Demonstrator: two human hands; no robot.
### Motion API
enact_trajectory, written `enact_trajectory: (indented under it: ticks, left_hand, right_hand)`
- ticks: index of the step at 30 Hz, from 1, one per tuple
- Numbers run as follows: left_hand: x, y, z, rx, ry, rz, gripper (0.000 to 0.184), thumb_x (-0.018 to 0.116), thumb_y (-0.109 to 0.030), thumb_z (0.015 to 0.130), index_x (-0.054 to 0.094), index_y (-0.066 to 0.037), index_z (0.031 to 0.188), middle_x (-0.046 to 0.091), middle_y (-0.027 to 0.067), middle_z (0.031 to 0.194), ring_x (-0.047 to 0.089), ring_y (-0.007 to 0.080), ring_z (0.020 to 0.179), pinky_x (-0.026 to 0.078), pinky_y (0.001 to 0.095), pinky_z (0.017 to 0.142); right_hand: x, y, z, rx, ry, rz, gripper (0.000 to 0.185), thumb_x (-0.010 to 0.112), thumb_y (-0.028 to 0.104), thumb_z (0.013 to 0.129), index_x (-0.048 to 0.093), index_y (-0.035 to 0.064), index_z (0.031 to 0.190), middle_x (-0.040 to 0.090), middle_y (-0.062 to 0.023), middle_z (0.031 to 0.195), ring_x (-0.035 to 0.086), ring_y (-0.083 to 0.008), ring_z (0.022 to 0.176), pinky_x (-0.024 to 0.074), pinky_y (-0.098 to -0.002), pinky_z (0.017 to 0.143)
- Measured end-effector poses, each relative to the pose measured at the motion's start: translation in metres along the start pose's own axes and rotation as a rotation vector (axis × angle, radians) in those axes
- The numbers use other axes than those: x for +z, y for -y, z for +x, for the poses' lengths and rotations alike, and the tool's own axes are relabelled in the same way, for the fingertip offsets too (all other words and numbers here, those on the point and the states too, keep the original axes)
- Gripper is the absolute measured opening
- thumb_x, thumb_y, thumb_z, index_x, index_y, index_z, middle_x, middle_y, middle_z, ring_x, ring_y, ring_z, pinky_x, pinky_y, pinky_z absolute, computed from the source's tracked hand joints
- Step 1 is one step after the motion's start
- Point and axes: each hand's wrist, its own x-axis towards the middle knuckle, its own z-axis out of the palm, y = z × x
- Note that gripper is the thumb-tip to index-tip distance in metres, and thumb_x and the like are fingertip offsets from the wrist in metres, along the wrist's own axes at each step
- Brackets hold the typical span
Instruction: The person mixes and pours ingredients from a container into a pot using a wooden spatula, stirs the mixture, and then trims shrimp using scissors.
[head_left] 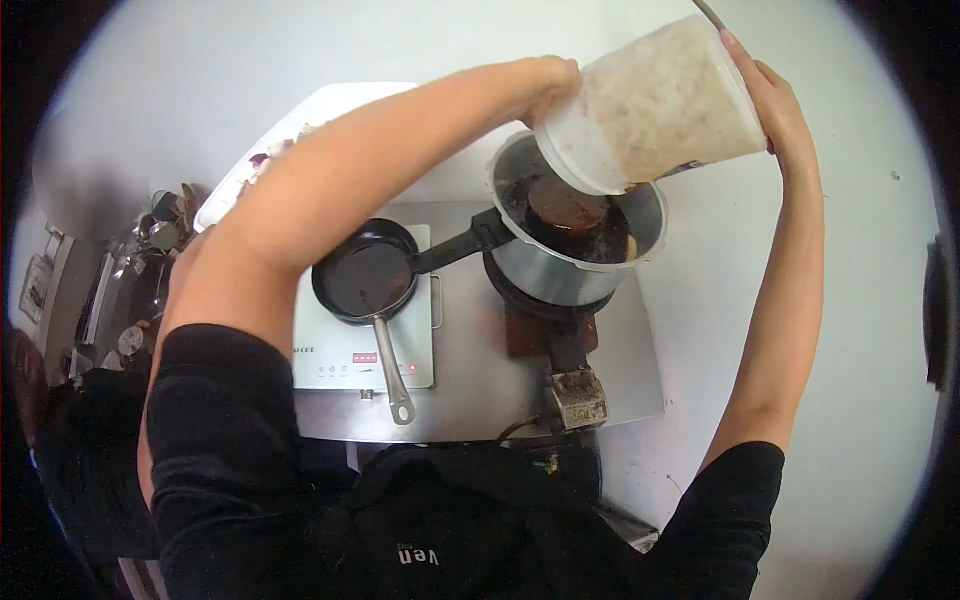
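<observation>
Both hands hold a large translucent white bucket (pixel 680 100), tilted over a steel pot (pixel 550 272), its mouth toward the lower left. My left hand (pixel 552 85) grips the bucket near its rim; most of its fingers are hidden behind the wrist and bucket. At the bucket's base, my right hand (pixel 772 105) presses with its fingers along the bottom edge. Pale brownish contents show through the bucket wall. Dark liquid and a brown mass (pixel 568 205) fill part of the pot, whose black handle points left.
A black frying pan (pixel 365 275) sits on a white induction cooker (pixel 330 360) at the left. Under the pot is a burner with a stained metal box (pixel 578 398). A white tray (pixel 335 100) with food pieces lies behind my left arm. Utensils clutter the far left.
</observation>
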Motion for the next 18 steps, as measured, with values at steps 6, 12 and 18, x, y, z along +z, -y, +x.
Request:
enact_trajectory:
  ticks: [6,12,18]
  left_hand:
    - [-0.013,0.035,0.057,0.185,-0.136,0.229,0.022,0.058,-0.017,0.079,0.069,-0.006,0.095,0.066,0.0174,0.09,0.064,0.0315,0.08,0.051,0.0456,0.068]
    - [0.005,0.05,0.034,0.104,-0.385,-0.129,0.02,0.062,-0.012,0.074,0.066,0.003,0.086,0.065,0.0179,0.082,0.065,0.0302,0.073,0.051,0.044,0.057]
    - [-0.003,0.075,0.079,0.335,-0.198,0.1,0.019,0.058,-0.014,0.075,0.066,0.004,0.077,0.064,0.0155,0.073,0.064,0.0277,0.064,0.052,0.0448,0.053]
  right_hand:
    - [0.009,-0.016,-0.019,-0.252,-0.116,-0.046,0.086,0.051,0.068,0.081,0.057,-0.0086,0.119,0.061,-0.0247,0.116,0.057,-0.0295,0.11,0.0398,-0.0352,0.098]
    - [0.006,-0.033,-0.059,-0.122,-0.141,-0.054,0.089,0.056,0.069,0.077,0.053,-0.0059,0.125,0.06,-0.0262,0.116,0.058,-0.0312,0.11,0.0406,-0.0373,0.097]
    - [0.02,-0.067,-0.048,-0.192,-0.254,-0.05,0.067,0.058,0.062,0.081,0.061,0.0068,0.119,0.064,-0.0219,0.108,0.062,-0.0279,0.1,0.0448,-0.034,0.089]
